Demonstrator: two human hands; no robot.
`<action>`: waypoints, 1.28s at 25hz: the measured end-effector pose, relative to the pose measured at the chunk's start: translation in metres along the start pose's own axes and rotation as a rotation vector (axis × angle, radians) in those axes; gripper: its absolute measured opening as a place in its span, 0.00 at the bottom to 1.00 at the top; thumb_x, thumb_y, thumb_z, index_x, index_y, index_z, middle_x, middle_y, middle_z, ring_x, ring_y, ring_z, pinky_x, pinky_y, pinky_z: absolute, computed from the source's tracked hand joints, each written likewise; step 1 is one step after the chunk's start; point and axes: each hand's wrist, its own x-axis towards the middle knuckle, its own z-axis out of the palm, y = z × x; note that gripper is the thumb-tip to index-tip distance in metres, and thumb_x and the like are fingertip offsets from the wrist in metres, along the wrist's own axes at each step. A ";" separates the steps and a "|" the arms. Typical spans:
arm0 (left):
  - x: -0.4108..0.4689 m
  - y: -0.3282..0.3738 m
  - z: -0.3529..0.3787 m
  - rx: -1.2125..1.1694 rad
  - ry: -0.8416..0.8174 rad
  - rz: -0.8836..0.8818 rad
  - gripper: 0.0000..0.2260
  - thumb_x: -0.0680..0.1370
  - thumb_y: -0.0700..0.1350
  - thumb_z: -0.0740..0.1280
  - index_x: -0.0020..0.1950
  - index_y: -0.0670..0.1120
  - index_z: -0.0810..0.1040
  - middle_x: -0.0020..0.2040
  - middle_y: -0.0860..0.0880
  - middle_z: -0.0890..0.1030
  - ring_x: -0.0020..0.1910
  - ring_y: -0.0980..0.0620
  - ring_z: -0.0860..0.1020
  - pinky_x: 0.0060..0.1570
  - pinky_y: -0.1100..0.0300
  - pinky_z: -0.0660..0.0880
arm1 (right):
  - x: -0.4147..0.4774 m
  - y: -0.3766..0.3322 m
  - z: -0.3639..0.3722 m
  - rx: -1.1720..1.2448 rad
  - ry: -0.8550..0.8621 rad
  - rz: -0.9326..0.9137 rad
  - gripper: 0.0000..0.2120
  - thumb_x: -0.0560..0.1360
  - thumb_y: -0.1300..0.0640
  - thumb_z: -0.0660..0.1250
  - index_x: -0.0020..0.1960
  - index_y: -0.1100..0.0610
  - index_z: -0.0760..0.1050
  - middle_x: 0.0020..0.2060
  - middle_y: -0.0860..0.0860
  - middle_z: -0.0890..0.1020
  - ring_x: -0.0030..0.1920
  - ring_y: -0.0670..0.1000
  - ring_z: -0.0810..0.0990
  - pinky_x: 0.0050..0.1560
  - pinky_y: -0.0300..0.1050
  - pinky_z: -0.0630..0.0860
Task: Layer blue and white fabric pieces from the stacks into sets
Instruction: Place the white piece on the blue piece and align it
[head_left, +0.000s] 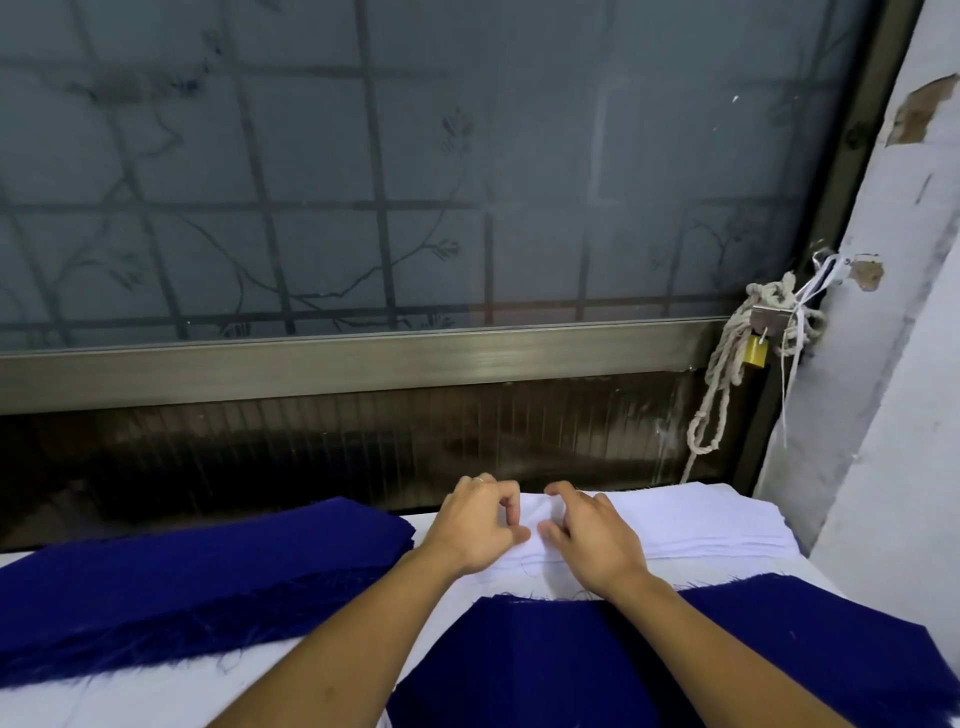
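A stack of white fabric pieces (701, 519) lies at the far right of the table. A stack of blue pieces (197, 571) with frayed edges lies to its left. A single blue piece (597, 660) lies flat close to me, under my forearms. My left hand (475, 525) and my right hand (592, 535) both rest on the left end of the white stack, fingers curled and pinching at the top white layer, which is bunched up between them.
A frosted window with a metal grille and a wide metal frame (363, 358) stands right behind the table. A knotted rope with a brass padlock (756, 351) hangs at the right. A white wall (893, 415) borders the table's right side.
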 end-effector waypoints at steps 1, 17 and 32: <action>0.000 0.002 -0.001 0.010 -0.012 0.011 0.11 0.77 0.49 0.74 0.39 0.54 0.73 0.54 0.54 0.76 0.58 0.53 0.72 0.60 0.52 0.74 | -0.001 0.000 -0.002 0.008 -0.003 -0.002 0.21 0.81 0.45 0.65 0.72 0.44 0.67 0.58 0.45 0.82 0.61 0.47 0.75 0.55 0.43 0.78; 0.005 0.001 -0.005 -0.618 0.115 -0.325 0.17 0.72 0.35 0.78 0.52 0.52 0.77 0.54 0.49 0.80 0.53 0.55 0.80 0.42 0.68 0.75 | -0.001 0.007 -0.013 0.143 -0.032 0.077 0.11 0.81 0.53 0.68 0.61 0.46 0.69 0.40 0.43 0.79 0.42 0.45 0.78 0.46 0.40 0.80; 0.001 0.011 -0.015 -0.361 0.134 -0.087 0.07 0.76 0.39 0.76 0.48 0.49 0.81 0.36 0.51 0.81 0.37 0.63 0.79 0.41 0.70 0.72 | 0.007 -0.003 -0.014 0.334 0.079 -0.009 0.07 0.78 0.50 0.71 0.46 0.41 0.74 0.35 0.43 0.81 0.38 0.46 0.81 0.41 0.41 0.81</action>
